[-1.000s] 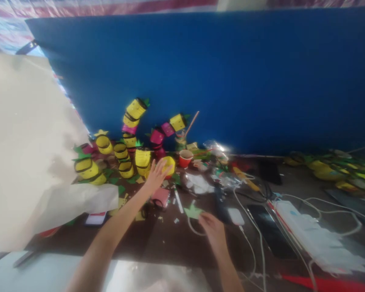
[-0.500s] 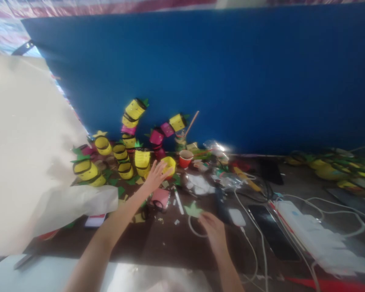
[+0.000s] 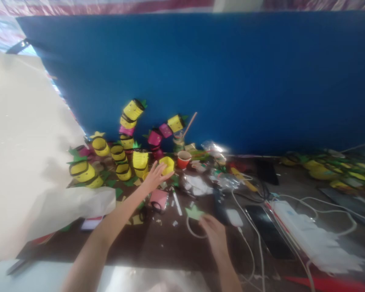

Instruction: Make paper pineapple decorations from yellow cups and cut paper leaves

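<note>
- Yellow cup [image 3: 167, 165] — at the left hand [image 3: 153, 178], whose fingers spread over its near side; can't tell if they grip. Looks part-made: no green top visible.
- Green paper [image 3: 194, 212] — cut to points, pinched by the right hand [image 3: 212, 228], apart from the cup.
- Dark table [image 3: 152, 247]: topped yellow cups [image 3: 82, 171], scraps [image 3: 136, 220], red cup [image 3: 183, 161], phone [image 3: 270, 233], power strip [image 3: 310, 235].
- Room: pale surface [image 3: 21, 134] left, blue panel [image 3: 213, 77] behind.
</note>
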The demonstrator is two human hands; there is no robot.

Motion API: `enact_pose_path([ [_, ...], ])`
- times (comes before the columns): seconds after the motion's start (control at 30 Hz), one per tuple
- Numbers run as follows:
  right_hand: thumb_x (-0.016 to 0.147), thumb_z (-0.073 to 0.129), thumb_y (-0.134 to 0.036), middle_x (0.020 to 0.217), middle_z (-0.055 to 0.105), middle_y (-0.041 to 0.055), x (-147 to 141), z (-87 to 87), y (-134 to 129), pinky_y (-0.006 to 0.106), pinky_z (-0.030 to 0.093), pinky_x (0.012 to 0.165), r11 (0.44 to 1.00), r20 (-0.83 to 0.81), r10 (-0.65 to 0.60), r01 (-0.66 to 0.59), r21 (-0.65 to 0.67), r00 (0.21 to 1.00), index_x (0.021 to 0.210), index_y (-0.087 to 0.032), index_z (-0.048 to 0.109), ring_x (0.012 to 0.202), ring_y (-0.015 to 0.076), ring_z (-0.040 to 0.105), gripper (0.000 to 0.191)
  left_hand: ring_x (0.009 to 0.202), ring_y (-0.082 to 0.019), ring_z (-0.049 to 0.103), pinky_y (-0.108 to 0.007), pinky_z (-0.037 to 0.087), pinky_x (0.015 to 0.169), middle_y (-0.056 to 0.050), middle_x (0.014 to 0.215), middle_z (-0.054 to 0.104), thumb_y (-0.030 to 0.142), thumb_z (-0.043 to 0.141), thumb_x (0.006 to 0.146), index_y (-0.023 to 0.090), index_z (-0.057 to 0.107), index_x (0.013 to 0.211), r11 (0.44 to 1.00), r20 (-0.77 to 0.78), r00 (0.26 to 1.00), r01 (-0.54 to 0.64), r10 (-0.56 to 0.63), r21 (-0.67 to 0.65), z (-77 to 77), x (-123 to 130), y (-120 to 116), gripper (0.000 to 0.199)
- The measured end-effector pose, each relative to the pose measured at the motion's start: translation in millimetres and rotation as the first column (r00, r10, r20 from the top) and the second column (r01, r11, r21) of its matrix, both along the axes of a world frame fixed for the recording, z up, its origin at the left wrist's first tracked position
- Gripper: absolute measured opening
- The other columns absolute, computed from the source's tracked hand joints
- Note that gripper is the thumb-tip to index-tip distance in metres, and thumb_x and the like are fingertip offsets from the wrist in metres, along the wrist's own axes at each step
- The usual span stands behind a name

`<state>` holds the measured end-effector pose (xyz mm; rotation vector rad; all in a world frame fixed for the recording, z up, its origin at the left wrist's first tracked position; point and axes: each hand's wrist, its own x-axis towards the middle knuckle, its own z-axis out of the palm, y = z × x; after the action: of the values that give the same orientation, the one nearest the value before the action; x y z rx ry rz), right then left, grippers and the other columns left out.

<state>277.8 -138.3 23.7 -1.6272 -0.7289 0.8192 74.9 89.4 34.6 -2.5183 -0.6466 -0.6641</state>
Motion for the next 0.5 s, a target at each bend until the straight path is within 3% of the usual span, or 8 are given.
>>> enact_pose_path([
  [0.5, 0.058, 0.069, -0.033, 0.062, 0.066, 0.0041, 1.3, -2.3, -1.9, 0.027, 0.050, 0.058, 1.000, -0.009, 0.000, 0.000, 0.022, 1.000, 0.068, -0.014, 0.068, 0.060, 0.0183, 0.061, 0.022, 0.123, -0.028, 0.038, -0.058, 0.027, 0.100, -0.013, 0.129, 0.038, -0.001, 0.048, 0.073, 0.035, 0.019, 0.135, 0.998, -0.027, 0.999, -0.025, 0.027, 0.060, -3.5, 5.1, -5.7, 0.078],
])
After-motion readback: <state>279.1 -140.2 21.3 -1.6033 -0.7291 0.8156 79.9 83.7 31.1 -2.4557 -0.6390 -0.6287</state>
